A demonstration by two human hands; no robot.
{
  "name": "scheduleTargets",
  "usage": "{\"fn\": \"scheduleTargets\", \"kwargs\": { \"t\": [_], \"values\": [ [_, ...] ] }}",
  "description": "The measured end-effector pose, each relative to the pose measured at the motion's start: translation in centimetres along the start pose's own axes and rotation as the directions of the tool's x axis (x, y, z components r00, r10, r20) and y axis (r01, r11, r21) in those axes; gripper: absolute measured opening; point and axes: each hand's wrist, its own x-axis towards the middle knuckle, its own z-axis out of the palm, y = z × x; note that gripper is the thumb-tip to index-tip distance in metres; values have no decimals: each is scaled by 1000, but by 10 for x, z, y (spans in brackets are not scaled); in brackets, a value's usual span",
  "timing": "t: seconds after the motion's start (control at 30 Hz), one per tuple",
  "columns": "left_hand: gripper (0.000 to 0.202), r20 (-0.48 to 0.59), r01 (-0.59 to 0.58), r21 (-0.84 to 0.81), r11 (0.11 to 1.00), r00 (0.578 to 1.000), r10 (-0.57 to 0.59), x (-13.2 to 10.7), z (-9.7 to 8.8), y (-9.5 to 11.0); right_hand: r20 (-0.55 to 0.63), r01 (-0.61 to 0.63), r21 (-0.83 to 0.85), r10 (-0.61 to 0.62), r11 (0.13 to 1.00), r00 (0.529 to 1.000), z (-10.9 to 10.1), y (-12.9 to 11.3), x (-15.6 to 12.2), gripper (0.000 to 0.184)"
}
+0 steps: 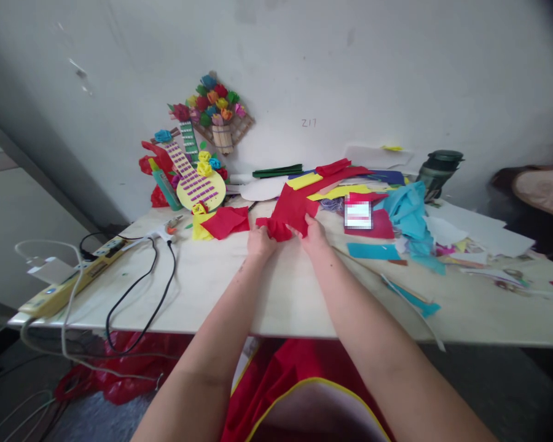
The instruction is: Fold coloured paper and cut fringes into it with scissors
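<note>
- A red paper strip (291, 209) is pinched at its crumpled end by the fingers of the left hand (260, 241) and right hand (314, 236), mid-desk (203, 288).
- A red paper square (225, 221) is laid just left; blue paper (408, 209) is heaped rightward.

On the far white plaster wall (396, 73) I read a faint handwritten mark (308, 123), "Z17" or "217". Nothing else is legible to me.

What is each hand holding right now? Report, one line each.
Left hand: closed, pinching the red paper.
Right hand: closed on the same red paper.
</note>
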Motion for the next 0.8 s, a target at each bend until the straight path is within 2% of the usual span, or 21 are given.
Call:
{"fn": "scheduleTargets", "kwargs": {
  "t": [0.07, 0.17, 0.27, 0.33, 0.43, 0.5, 0.67, 0.8],
  "values": [
    [11, 37, 37, 32, 999, 999, -38, 0, -3, 1, 51, -41, 33, 39, 999, 998, 0, 2, -1, 17],
    [8, 88, 155, 19, 988, 984, -156, 1, -10, 0, 126, -112, 51, 105, 992, 986, -3, 6, 2, 19],
    [5, 117, 294, -167, 941, 954, -278, 2, -18, -7, 138, -156, 41, 149, 987, 979, -7, 11, 8, 19],
    [5, 151, 369, -341, 865, 929, -337, 2, -22, -12, 123, -166, 42, 160, 985, 979, -8, 12, 11, 19],
    [10, 204, 425, -525, 737, 904, -376, 2, -24, -18, 105, -173, 51, 167, 984, 980, -7, 12, 11, 20],
    [12, 225, 433, -567, 701, 900, -373, 2, -24, -21, 104, -177, 49, 171, 983, 980, -6, 12, 10, 20],
    [13, 211, 398, -509, 763, 917, -338, 3, -20, -24, 126, -198, 68, 188, 978, 974, -3, 10, 5, 21],
    [10, 155, 366, -373, 852, 931, -332, 3, -18, -20, 2, -153, 38, 153, 987, 988, 0, 4, 1, 13]
  ]
}}
